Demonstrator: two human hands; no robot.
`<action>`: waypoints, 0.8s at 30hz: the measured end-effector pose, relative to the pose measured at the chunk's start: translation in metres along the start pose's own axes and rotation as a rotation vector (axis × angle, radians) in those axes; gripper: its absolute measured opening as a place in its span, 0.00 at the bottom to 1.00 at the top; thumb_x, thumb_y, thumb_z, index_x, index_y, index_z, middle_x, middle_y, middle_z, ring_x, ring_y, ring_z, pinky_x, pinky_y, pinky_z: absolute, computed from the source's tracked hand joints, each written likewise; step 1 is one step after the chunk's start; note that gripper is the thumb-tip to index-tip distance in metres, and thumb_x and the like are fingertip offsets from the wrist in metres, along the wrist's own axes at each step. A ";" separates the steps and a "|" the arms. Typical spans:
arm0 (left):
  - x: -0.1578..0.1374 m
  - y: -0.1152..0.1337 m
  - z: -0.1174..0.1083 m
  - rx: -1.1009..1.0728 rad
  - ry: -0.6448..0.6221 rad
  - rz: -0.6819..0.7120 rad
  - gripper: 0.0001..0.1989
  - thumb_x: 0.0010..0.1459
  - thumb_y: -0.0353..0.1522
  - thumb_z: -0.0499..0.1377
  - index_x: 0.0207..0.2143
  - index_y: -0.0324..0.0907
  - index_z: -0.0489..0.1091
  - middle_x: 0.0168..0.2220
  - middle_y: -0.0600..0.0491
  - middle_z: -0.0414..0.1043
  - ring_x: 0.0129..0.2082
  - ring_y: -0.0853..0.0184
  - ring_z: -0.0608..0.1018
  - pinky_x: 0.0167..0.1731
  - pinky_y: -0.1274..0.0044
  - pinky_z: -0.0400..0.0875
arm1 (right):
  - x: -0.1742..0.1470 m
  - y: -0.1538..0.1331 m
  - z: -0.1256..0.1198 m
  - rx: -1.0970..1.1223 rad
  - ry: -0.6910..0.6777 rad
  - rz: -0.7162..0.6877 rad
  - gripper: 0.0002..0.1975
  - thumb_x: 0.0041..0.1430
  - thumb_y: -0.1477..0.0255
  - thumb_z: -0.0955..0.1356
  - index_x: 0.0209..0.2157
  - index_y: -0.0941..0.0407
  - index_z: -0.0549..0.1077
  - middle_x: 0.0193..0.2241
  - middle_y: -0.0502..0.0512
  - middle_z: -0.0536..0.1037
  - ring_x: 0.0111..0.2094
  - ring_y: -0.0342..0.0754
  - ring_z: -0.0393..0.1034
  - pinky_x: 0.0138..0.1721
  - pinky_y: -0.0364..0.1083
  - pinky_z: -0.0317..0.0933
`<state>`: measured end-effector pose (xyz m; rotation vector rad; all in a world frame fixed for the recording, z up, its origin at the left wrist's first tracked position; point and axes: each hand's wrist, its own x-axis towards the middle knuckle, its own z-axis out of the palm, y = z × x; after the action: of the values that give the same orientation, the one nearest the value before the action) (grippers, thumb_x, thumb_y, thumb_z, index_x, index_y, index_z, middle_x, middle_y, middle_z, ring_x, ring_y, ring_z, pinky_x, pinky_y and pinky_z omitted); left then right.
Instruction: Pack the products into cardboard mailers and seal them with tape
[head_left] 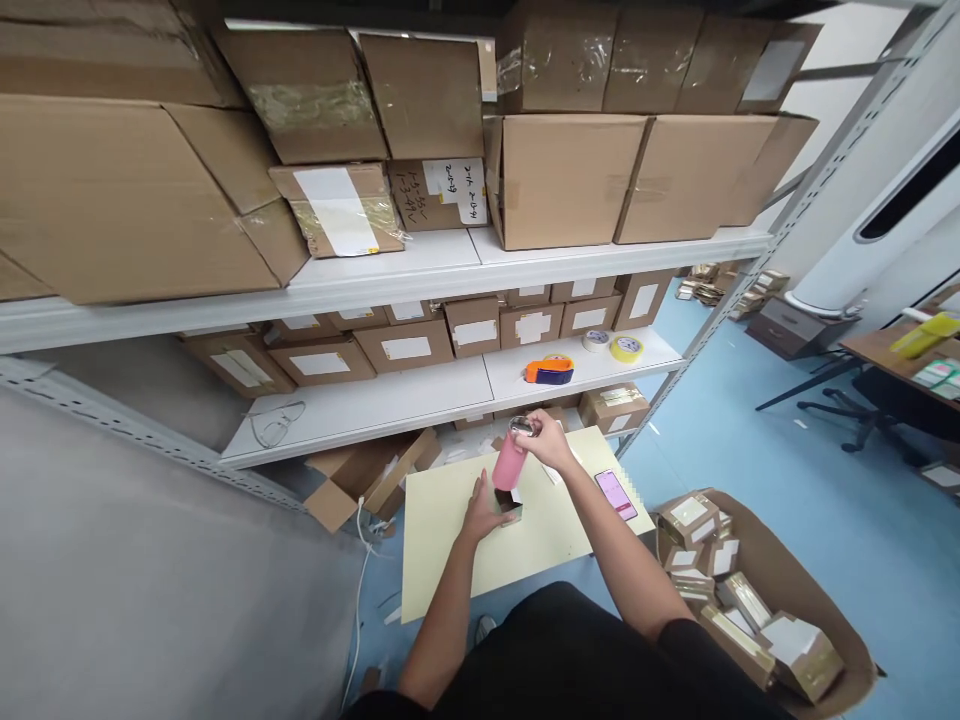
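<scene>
A pink bottle [509, 466] with a shiny lid is held at its top by my right hand [546, 441], fingers wrapped round the lid. Its lower end is right over the mouth of a small open box [511, 511]; whether it is partly inside I cannot tell. My left hand [483, 513] grips the side of that box, thumb in front, on the pale yellow table [442, 545]. A phone [616, 495] with a lit pink screen lies to the right. Something white and flat [552, 475] lies partly hidden behind my right wrist.
Shelves [435, 395] with cartons stand behind the table. An orange and blue tape dispenser [549, 371] and tape rolls [626, 348] sit on the middle shelf. An open carton [375, 480] is at left. A large bin [817, 610] holding packed boxes stands on the right floor.
</scene>
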<state>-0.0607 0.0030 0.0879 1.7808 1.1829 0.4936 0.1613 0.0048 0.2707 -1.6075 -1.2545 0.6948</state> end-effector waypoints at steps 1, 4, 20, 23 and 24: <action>-0.002 0.010 -0.006 -0.046 0.055 -0.007 0.60 0.43 0.36 0.74 0.74 0.46 0.47 0.73 0.36 0.53 0.74 0.42 0.55 0.66 0.56 0.60 | 0.003 0.001 -0.006 0.001 -0.001 0.016 0.15 0.42 0.62 0.72 0.33 0.52 0.70 0.26 0.45 0.75 0.28 0.46 0.67 0.30 0.43 0.58; -0.006 0.055 -0.024 -0.213 0.162 0.080 0.50 0.54 0.36 0.66 0.75 0.51 0.48 0.72 0.42 0.57 0.72 0.50 0.61 0.65 0.58 0.62 | 0.010 0.002 -0.019 -0.008 0.020 0.064 0.16 0.41 0.59 0.72 0.31 0.52 0.70 0.27 0.45 0.76 0.28 0.47 0.67 0.30 0.43 0.57; 0.006 0.192 -0.018 -0.754 0.377 0.120 0.46 0.44 0.39 0.76 0.65 0.41 0.66 0.52 0.42 0.79 0.49 0.54 0.81 0.53 0.63 0.74 | -0.024 0.060 -0.049 0.658 -0.774 0.086 0.54 0.46 0.62 0.82 0.71 0.44 0.56 0.53 0.57 0.78 0.54 0.54 0.73 0.57 0.56 0.66; 0.011 0.198 -0.019 -0.813 0.326 0.157 0.46 0.51 0.43 0.73 0.69 0.45 0.61 0.52 0.44 0.78 0.50 0.56 0.81 0.53 0.65 0.75 | -0.036 0.061 -0.039 0.717 -0.724 0.078 0.62 0.43 0.64 0.83 0.74 0.44 0.49 0.49 0.56 0.79 0.47 0.54 0.75 0.52 0.56 0.70; 0.013 0.200 -0.020 -0.809 0.329 0.165 0.48 0.52 0.43 0.73 0.71 0.48 0.58 0.54 0.45 0.77 0.51 0.57 0.80 0.53 0.66 0.75 | -0.038 0.060 -0.034 0.715 -0.660 0.069 0.64 0.42 0.64 0.83 0.74 0.44 0.48 0.49 0.56 0.78 0.47 0.54 0.75 0.51 0.56 0.70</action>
<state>0.0332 -0.0009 0.2660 1.1117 0.8564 1.2040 0.2031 -0.0439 0.2253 -0.8439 -1.1850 1.5941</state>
